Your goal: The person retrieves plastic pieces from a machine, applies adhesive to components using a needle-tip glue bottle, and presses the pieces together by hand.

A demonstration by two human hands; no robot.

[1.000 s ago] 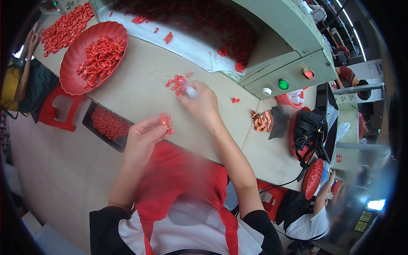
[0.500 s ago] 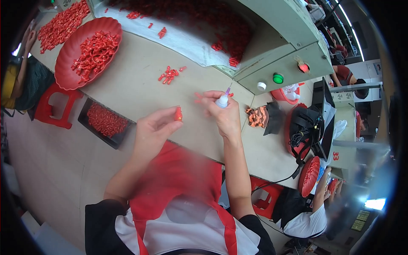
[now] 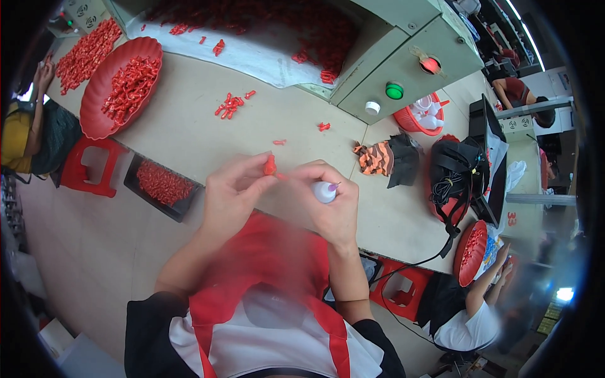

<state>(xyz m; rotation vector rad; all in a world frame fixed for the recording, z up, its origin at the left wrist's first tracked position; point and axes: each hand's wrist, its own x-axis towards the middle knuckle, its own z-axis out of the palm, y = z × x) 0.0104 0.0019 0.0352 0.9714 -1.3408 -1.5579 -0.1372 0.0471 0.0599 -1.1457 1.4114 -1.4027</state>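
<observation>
Between the thumb and fingers of my left hand (image 3: 234, 189) is a small red plastic figure part (image 3: 270, 165), held upright. My right hand (image 3: 337, 205) is closed around a small white squeeze bottle (image 3: 324, 193) with a purple needle tip. Its thumb and forefinger reach to the red part, and a bit of red shows at their tips; whether that is a second piece I cannot tell. Beyond my hands on the table lie a loose red piece (image 3: 279, 142), another small red piece (image 3: 324, 126) and a little cluster of red parts (image 3: 229, 106).
A red scalloped bowl (image 3: 90, 94) and a dark tray (image 3: 183, 211), both with red parts, are to the left. A pale green machine (image 3: 403, 66) stands at the back. A patterned cloth (image 3: 376, 158), a red basket (image 3: 442, 129) and a black bag (image 3: 450, 170) lie right. Co-workers sit on both sides.
My right hand has come down and left, its fingertips now meeting the red part in my left hand. The bottle has tilted, its needle tip now pointing right. The view has shifted slightly.
</observation>
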